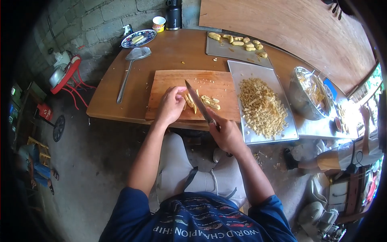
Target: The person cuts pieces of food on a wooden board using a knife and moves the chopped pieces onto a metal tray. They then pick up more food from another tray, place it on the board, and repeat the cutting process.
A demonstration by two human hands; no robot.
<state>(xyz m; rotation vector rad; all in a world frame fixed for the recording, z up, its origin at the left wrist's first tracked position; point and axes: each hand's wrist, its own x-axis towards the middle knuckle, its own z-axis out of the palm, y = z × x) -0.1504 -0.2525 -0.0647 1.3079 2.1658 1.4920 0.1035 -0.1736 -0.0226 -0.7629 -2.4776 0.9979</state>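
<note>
A knife (196, 98) with a dark handle is in my right hand (226, 135), its blade slanting up and left over the wooden cutting board (165, 78). Beside the blade, on its left, lie pale yellow strips (190, 103), and more pieces (210, 103) rest to its right. My left hand (172, 105) is at the board's left part, fingers curled next to the strips; what its fingertips hold, if anything, is hidden. Right of the board, a metal tray (254, 69) carries a heap of small chopped pieces (264, 107).
Behind is a tray (217, 49) with peeled pieces. A skimmer (125, 78) and a patterned plate (128, 41) lie at left, near a cup (159, 22) and black bottle (173, 16). A large bowl (304, 101) stands right; one person is at right, another far left.
</note>
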